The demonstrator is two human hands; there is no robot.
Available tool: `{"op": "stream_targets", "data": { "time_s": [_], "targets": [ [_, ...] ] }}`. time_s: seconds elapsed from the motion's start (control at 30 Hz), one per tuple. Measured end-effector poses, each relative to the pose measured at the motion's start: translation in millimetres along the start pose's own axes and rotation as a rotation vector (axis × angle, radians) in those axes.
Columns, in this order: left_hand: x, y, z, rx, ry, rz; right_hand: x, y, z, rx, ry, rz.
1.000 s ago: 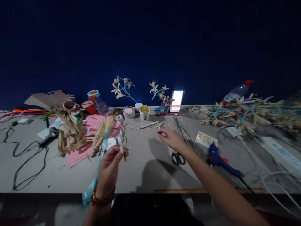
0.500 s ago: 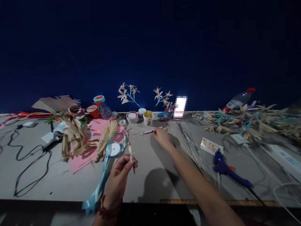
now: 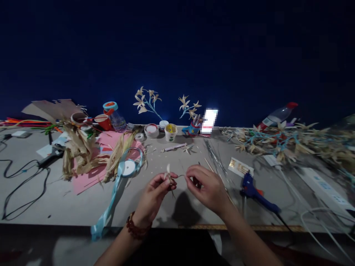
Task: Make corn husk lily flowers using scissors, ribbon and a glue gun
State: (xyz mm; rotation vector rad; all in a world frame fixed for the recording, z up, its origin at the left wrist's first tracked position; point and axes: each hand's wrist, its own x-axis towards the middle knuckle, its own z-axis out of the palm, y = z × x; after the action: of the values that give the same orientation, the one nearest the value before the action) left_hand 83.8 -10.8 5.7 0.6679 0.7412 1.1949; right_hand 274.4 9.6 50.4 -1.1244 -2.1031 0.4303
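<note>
My left hand (image 3: 159, 188) is closed in a pinch around a small pale flower (image 3: 168, 170) made of dried husk strips, one petal pointing up. A thin strand (image 3: 181, 176) runs from it toward my right hand (image 3: 203, 183), whose thumb and forefinger are pinched on its end. What the strand is made of is too fine to tell. Beyond the hands, a slim pale pen-like tool (image 3: 175, 147) lies on the table beside another husk flower (image 3: 188, 149).
Dried husks (image 3: 80, 147) lie on pink sheets (image 3: 88, 181) at left, near a blue ribbon spool (image 3: 128, 168). Thin wires (image 3: 216, 157) and a blue glue gun (image 3: 256, 194) lie to the right. Husk-flower branches (image 3: 266, 138) and a power strip (image 3: 324, 188) are farther right.
My right hand has let go of the pen-like tool and come back beside my left hand, pinching the strand. My left hand has moved right with the husk flower. The view has shifted slightly.
</note>
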Motion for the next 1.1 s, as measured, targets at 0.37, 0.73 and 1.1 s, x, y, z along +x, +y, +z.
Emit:
{"op": "stream_targets", "data": {
  "time_s": [0.37, 0.73, 1.1],
  "targets": [
    [-2.2, -16.8, 11.5, 0.257, 0.038, 0.122, -11.6, -3.3, -1.4, 0.095, -0.034, 0.098],
    [-2.1, -23.0, 13.6, 0.160, 0.060, 0.100, -22.1, 0.7, 32.6, 0.618, 0.142, 0.305],
    [-5.9, -12.1, 16.5, -0.031, -0.099, 0.010, -23.5, -4.9, 3.2, 0.247, 0.181, 0.081]
  ]
}}
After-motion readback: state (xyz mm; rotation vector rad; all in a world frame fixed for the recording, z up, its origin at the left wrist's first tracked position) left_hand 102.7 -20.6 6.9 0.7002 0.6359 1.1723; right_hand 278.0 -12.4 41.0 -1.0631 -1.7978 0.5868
